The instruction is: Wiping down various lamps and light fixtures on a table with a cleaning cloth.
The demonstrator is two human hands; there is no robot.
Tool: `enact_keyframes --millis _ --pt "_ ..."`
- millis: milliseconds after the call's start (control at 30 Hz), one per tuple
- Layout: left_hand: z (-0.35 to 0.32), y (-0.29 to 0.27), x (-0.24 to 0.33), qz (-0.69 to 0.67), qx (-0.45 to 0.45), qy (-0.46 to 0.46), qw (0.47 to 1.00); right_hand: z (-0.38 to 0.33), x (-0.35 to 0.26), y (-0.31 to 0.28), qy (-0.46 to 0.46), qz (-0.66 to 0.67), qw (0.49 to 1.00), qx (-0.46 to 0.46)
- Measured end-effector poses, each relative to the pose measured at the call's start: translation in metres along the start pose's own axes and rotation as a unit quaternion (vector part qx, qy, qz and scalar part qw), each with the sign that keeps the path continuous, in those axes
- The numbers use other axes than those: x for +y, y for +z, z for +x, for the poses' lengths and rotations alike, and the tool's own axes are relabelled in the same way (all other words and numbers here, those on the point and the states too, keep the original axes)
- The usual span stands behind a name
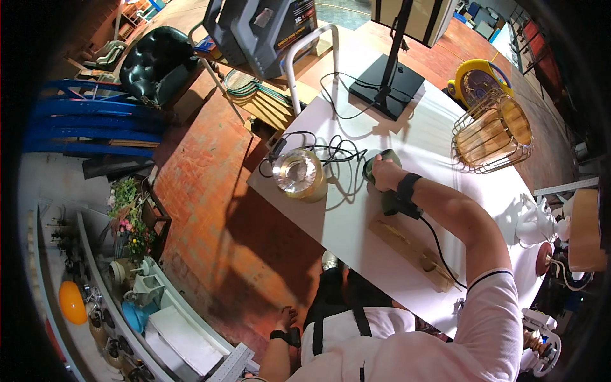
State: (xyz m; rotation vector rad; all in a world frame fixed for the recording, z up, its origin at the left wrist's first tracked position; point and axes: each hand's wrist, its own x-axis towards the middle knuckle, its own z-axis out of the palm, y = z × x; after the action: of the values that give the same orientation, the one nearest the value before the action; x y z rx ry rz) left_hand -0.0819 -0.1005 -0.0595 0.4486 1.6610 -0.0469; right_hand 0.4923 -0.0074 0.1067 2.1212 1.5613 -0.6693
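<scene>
1. Right hand [384, 173], near the middle of the frame, is clenched over the top of a dark green handheld power tool [380, 167] that rests on the white bench [356, 216]; a black band sits on the wrist just behind it.
2. From the tool's rear end, lower right of the hand, a black cord [439, 245] runs along under the forearm toward the lower right.
3. Just below and right of the tool lies a long wooden strip [410, 245], flat on the bench and slanting toward the lower right.
4. Left hand [286, 316] hangs low in the frame, left of the torso and off the bench, over the red brick floor [210, 210]; it also wears a black wristband, and I cannot tell whether it is released or clenched.
5. Left of the tool, near the bench's left edge, stands a round brass-coloured lamp [299, 173] with a glass face, with loops of black cable [331, 153] between it and the tool.
6. At the upper middle, a black stand base [387, 86] with an upright pole sits on the bench.
7. At the upper right, a wire cage lamp shade [493, 130] lies on its side on the bench, with a yellow fan [478, 79] beyond it.
8. White ornaments [534, 223] stand at the right edge of the bench.
</scene>
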Motion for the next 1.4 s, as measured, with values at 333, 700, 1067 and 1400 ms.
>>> enact_keyframes --millis 333,700,1067,1400 --pt "0.007 -0.012 0.000 -0.025 0.019 0.037 0.999 -0.032 -0.055 -0.023 -0.102 0.109 0.986 0.078" --pt "0.029 -0.035 -0.040 -0.064 0.012 -0.020 0.998 -0.009 -0.078 -0.028 -0.152 0.084 0.982 0.073" --pt "0.036 -0.015 0.021 -0.054 -0.077 0.099 0.991 -0.018 -0.096 -0.068 0.016 0.232 0.965 -0.120" --pt "0.041 -0.016 0.062 0.033 -0.109 0.060 0.992 -0.011 -0.121 0.013 0.027 0.154 0.988 -0.003"
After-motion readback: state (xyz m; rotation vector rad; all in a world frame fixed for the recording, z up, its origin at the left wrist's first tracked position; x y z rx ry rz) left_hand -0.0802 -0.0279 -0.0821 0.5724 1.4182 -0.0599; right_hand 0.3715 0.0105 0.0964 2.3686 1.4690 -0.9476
